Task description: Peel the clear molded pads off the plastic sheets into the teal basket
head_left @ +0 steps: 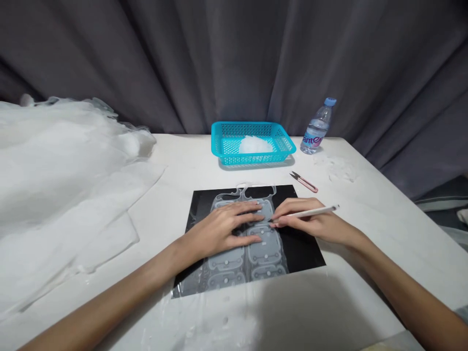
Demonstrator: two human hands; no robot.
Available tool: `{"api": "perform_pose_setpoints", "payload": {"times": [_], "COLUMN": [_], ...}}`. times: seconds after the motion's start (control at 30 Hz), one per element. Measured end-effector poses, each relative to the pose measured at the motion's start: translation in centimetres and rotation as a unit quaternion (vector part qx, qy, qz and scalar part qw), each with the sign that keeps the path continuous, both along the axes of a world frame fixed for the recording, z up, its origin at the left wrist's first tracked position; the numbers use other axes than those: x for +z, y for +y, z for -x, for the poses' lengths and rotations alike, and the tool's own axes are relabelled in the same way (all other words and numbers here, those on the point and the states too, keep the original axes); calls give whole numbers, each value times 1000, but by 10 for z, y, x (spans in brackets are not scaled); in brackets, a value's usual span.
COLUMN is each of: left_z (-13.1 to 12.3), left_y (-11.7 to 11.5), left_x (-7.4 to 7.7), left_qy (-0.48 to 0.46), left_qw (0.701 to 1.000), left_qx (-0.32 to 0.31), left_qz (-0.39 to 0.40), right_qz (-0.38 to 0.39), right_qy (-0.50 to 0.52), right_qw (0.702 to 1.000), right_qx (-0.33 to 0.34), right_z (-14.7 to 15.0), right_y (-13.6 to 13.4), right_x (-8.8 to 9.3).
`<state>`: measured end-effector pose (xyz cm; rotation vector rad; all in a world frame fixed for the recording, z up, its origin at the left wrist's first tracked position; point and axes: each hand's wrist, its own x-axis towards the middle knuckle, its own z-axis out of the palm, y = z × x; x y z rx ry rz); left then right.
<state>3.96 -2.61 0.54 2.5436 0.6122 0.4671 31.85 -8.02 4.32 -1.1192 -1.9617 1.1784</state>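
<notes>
A clear moulded plastic sheet [263, 254] with rows of rounded shapes lies on a black mat [302, 247] in the middle of the white table. My left hand [224, 228] rests flat on the sheet, fingers stretched out, pressing it down. My right hand [310, 222] grips a thin white pen-like tool [317, 211], its tip touching the sheet just right of my left fingertips.
A turquoise basket [252, 142] with whitish clear pieces stands at the back. Small pink-handled snips [304, 182] lie behind the mat. A water bottle [316, 127] stands at the back right. A large heap of clear plastic sheets [58, 165] covers the left. Grey curtain behind.
</notes>
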Motion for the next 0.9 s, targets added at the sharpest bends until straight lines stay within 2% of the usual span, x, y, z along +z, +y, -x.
{"api": "perform_pose_setpoints", "payload": {"times": [0.17,0.43,0.63,0.9], "left_z": [-3,-3,-4,-4], "left_y": [-4,-4,-5,-4], "left_x": [1,0,5,4], "left_qy": [15,47,80,94], "left_qw": [1000,998,995,994], "left_qx": [22,32,61,62], "left_qz": [8,-15,-6,5], "right_qz": [-9,-100,-87,-112], "right_qy": [15,-38,-39,-54], "right_qw": [1000,994,995,991], "right_qx": [18,30,33,47], "right_z": [6,9,10,8], "right_y": [-1,2,3,2], "right_x": [-12,-21,-21,-24]}}
